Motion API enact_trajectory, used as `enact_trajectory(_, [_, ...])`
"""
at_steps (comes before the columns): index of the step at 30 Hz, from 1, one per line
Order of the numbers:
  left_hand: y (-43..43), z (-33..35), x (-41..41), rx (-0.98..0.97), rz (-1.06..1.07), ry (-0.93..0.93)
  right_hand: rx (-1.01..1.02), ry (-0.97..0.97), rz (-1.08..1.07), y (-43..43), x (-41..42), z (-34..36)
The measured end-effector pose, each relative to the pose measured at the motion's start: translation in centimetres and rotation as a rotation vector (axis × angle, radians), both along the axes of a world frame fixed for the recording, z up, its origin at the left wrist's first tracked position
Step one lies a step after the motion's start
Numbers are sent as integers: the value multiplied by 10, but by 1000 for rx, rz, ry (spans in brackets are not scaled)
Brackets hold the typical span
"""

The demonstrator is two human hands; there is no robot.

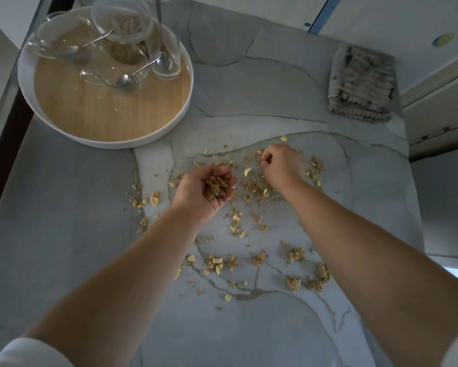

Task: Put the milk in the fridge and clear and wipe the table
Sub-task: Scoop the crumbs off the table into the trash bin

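Observation:
Cereal clusters and pale flakes (296, 271) lie scattered over the grey marble table (63, 207). My left hand (204, 193) is palm up and cupped, holding a small heap of brown cereal pieces above the table's middle. My right hand (282, 165), a little farther right and back, is knuckles up with fingertips pinched together at crumbs on the surface. A folded grey cloth (360, 84) rests at the back right of the table. No milk is in view.
A round white tray with a wooden floor (106, 115) stands at the back left, carrying glass bowls (63, 41), spoons (124, 79), a tall glass (167, 56) and a glass jar of cereal (124, 27). White cabinets border the right edge.

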State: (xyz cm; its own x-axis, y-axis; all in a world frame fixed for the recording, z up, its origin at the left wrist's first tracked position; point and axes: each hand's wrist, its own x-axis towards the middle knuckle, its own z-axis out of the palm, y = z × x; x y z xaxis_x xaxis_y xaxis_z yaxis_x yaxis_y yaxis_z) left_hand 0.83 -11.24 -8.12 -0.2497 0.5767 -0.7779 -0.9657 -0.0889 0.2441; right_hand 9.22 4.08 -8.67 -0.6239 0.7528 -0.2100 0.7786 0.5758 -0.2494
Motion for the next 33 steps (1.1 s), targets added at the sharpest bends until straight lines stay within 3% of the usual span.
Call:
enact_trajectory(9, [0, 4, 26, -31, -153, 68, -290, 435, -181, -52, 30, 50])
enact_trajectory(12, [2, 6, 37, -99, -150, 59, -424, 467, -92, -84, 44, 60])
enact_trajectory(16, [2, 12, 56, -90, -181, 73, -385, 530, -135, -84, 73, 60])
enact_trajectory(20, [-9, 18, 72, -33, -216, 74, -319, 371, -261, -64, 122, 47])
enact_trajectory(25, [-18, 22, 85, -80, -192, 47, -311, -62, -98, -64, 163, 24])
enact_trajectory(33, [-33, 25, 101, -67, -132, 53, -265, -104, 31, -70, 163, 22])
